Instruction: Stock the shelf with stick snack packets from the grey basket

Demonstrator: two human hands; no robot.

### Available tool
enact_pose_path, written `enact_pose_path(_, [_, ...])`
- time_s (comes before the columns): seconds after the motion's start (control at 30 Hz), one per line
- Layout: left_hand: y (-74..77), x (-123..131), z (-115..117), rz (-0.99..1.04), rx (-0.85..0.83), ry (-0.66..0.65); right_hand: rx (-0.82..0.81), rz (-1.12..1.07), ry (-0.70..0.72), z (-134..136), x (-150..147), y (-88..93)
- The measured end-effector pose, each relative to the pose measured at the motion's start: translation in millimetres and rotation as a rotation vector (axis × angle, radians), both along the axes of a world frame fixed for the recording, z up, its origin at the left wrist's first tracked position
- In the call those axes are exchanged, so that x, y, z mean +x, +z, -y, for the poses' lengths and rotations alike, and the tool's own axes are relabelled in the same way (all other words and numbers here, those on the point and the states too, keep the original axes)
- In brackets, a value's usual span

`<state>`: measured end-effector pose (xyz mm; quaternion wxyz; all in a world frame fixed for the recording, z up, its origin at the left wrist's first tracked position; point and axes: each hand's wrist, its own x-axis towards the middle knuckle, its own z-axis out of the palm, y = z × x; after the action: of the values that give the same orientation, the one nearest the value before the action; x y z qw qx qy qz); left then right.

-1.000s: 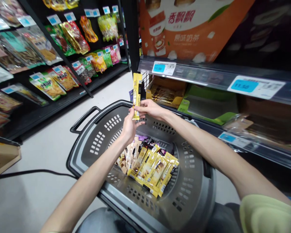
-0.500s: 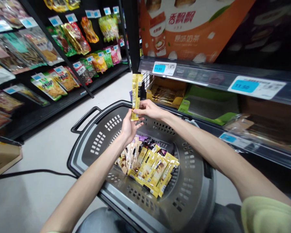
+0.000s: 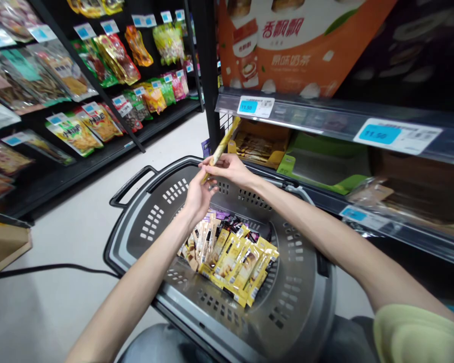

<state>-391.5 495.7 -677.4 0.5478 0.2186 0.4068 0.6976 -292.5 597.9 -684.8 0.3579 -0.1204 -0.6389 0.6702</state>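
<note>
A slim yellow sachet (image 3: 221, 147) is held above the far part of a grey basket (image 3: 136, 252), tilted with its top to the right. My left hand (image 3: 199, 195) pinches its lower end. My right hand (image 3: 230, 169) has its fingers closed on the same sachet from the right side. In the basket below lie several yellow sachets (image 3: 234, 262), with beige sachets (image 3: 205, 237) to their left and purple and black packets (image 3: 227, 218) behind them.
On the right, a shelf (image 3: 306, 118) with price tags stands over a yellow carton (image 3: 257, 143) of sachets and a green tray (image 3: 321, 161). Snack bags (image 3: 75, 132) fill black shelving at the left. A basket handle (image 3: 130, 186) sticks out left.
The yellow sachet has turned from upright and face-on to a rightward slant, edge-on. My right fingers have shifted slightly left around it.
</note>
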Motion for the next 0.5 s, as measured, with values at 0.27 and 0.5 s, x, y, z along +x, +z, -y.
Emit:
enact_pose_path(0.27, [-10.9, -0.3, -2.1, -0.199, -0.077, 0.089, -0.159, 0.051, -0.110, -11.5, 3.2, -3.8])
enact_pose_path(0.5, [-12.8, 1.8, -1.2, -0.244, -0.119, 0.110, 0.083, 0.342, -0.087, -16.1, 9.9, 9.2])
